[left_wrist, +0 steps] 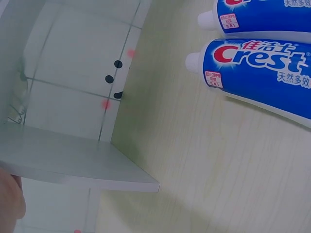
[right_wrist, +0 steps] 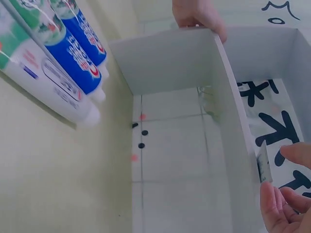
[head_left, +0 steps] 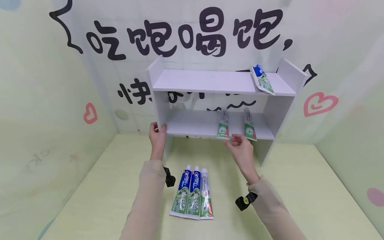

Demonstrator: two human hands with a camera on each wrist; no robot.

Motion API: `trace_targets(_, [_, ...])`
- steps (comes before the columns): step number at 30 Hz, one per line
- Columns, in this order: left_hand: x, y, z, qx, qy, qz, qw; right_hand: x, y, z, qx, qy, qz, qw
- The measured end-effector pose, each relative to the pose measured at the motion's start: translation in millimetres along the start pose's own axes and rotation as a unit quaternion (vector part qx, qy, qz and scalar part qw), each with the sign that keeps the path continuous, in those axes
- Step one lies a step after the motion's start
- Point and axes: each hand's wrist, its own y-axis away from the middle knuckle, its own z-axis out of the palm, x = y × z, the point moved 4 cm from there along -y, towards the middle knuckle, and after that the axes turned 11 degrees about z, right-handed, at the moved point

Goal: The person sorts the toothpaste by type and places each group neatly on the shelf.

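My left hand [head_left: 157, 138] grips the left side panel of a white two-tier shelf [head_left: 192, 130], thumb on its inner side. My right hand [head_left: 242, 151] is at the lower board's front edge, beside the end of a green-and-white toothpaste tube [head_left: 223, 128]. In the right wrist view, the thumb and fingers [right_wrist: 274, 208] are apart, with a fingertip close to the tube's end; contact is unclear. A similar toothpaste tube [head_left: 249, 126] lies to the right on that board. A blue-and-green Crest toothpaste tube [head_left: 262, 78] lies on the top board.
On the table [head_left: 105, 186] in front of the shelf, two Crest tubes [head_left: 188, 193] and one green-and-white tube [head_left: 206, 196] lie side by side. Behind the shelf stands a wall [head_left: 186, 43] with black lettering. A wrist camera [head_left: 246, 200] sits on each forearm.
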Motion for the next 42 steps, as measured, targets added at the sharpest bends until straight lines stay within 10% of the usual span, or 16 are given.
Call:
trace_targets(11, [-0.4,0.3,-3.1,-0.004,-0.006,-0.006,1.0000,38,22.7,31,-0.085,-0.022,0.055,0.9946])
trace_targets(23, [2.4,1.0,-1.9,-0.001,-0.004,-0.005,1.0000,78,55.2,76,-0.228,0.014,0.154,0.9612])
trace_targets(33, [2.4,0.4,0.2,-0.003,-0.002,-0.002,1.0000,95,74.4,92,-0.284,0.043,0.142,0.9472])
trace_targets(42, [3.5,2.0,-0.3,-0.001,0.003,-0.006,1.0000,93,83.4,96,-0.247,0.106,0.094,0.9585])
